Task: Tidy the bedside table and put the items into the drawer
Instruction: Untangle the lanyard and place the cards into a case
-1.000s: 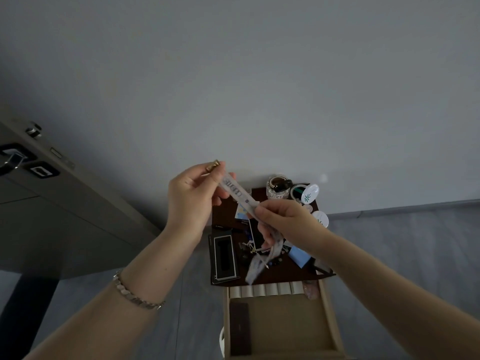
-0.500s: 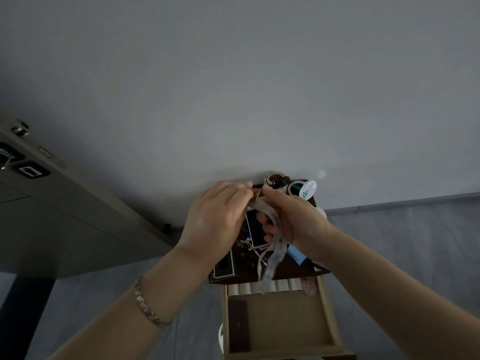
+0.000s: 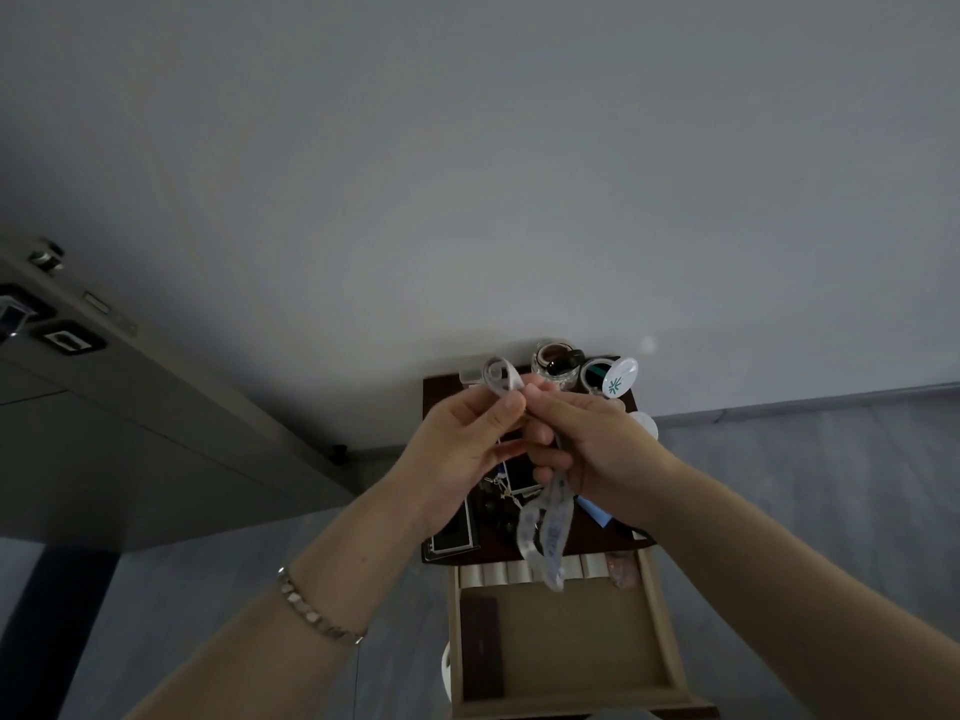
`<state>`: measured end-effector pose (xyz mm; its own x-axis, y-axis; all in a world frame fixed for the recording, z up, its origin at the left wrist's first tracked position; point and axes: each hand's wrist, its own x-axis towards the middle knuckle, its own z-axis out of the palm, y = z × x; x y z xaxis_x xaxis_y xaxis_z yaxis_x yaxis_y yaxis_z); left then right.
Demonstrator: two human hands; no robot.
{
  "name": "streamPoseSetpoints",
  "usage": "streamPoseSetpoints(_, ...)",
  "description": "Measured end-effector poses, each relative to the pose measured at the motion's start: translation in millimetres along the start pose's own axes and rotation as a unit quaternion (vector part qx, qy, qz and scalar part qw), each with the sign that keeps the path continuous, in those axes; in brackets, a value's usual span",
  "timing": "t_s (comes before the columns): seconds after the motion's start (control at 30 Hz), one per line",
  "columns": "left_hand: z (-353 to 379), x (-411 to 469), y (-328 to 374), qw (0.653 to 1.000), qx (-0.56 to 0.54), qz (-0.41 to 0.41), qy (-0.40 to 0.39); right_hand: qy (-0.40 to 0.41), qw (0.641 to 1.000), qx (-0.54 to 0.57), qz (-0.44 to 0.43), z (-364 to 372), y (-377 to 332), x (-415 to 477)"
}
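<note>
pale grey lanyard strap (image 3: 545, 527): held in the air above the front half of the bedside table (image 3: 618, 537), pinched at the top, where it forms a small loop; the rest hangs in doubled folds, its lowest end over the back edge of the drawer (image 3: 654, 615). bedside table: dark brown top, cluttered; glass jar and a round white-lidded tin at the back right corner, flat dark box at the front left corner, blue card near the right edge. drawer: light wood, pulled open below the front edge; pale rolls along its back edge, dark flat case along its left wall
</note>
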<state>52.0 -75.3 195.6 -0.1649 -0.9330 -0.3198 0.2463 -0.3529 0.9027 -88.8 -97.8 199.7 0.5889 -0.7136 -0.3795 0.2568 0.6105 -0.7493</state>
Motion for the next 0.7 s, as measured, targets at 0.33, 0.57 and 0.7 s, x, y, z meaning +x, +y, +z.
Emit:
streamPoseSetpoints(0.33, -3.9, -8.7, 6.8, 0.984, 0.161, 0.074, 0.023, -0.019, 0.987, -0.078, 0.141, -11.9, -2.6, -6.0)
streamPoseSetpoints(0.57, -2.9, -8.3, 30.6, 0.709, 0.688, 0.142, -0.068, 0.008, 0.946, -0.3, 0.125, -17.3, -12.6, -8.7)
streamPoseSetpoints(0.7, -1.4, -9.5, 30.1, 0.708, 0.682, 0.166, -0.072, 0.041, 0.941, -0.332, 0.055, -14.0, -4.9, -9.1)
